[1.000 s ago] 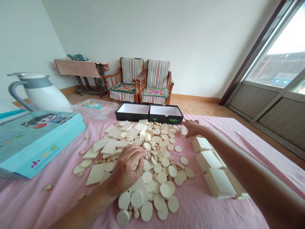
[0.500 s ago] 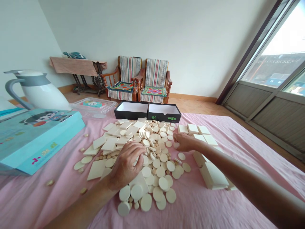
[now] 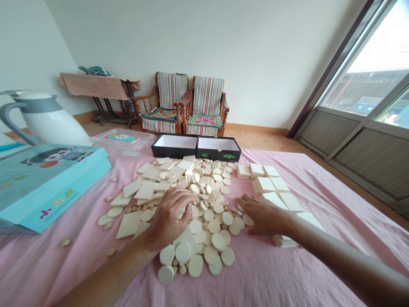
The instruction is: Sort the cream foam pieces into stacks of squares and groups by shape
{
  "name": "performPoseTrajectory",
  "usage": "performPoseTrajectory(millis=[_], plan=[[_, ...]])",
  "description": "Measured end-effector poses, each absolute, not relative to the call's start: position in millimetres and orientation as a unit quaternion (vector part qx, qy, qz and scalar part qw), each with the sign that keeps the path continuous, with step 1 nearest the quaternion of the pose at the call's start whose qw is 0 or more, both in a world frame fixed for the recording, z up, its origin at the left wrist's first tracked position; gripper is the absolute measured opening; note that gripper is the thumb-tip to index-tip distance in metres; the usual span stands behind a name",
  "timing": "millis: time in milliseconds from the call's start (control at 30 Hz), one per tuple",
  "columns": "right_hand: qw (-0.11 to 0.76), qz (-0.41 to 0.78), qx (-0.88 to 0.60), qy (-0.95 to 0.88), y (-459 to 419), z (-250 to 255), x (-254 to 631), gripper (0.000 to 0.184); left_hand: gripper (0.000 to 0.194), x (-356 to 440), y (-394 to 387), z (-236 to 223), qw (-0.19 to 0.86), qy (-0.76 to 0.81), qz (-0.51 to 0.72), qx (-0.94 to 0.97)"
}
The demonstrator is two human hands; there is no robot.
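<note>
Round pale wooden discs and square wooden pieces lie in a loose heap on the pink cloth. My left hand rests over the heap's middle with bent fingers; a gap shows between thumb and forefinger, with discs behind it. At the heap's right edge my right hand is palm down, fingers reaching over a few outlying discs. Its fingers are apart, though the palm side is hidden. To its right stand rows of stacked square pieces, partly covered by my forearm.
A black two-part box stands behind the heap, beside a clear plastic lid. At left are a light blue box and a white jug. Several small wooden bits lie on the cloth.
My right hand has come from the far stacks toward me, down to the heap's right edge. A lone disc there no longer shows at its earlier spot. My left hand has stayed put.
</note>
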State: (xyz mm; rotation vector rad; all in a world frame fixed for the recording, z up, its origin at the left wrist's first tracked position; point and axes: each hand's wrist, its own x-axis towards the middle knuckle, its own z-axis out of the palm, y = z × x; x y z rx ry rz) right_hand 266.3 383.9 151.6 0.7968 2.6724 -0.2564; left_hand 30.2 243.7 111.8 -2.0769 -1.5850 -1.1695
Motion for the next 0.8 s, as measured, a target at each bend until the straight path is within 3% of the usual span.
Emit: performPoseTrajectory(millis=[267,467,800], plan=[[0.053,-0.207,0.318,0.924,374,131,263,0.039,0.021,32,244,111,0.141,-0.544,-0.407,-0.72],[-0.008,-0.255,0.322,0.912,365,129,246,0.045,0.02,33,244,112,0.141,-0.542,-0.41,-0.72],[-0.112,-0.242,0.23,0.936,353,150,186,0.033,0.023,33,242,115,0.159,-0.552,-0.428,-0.698]])
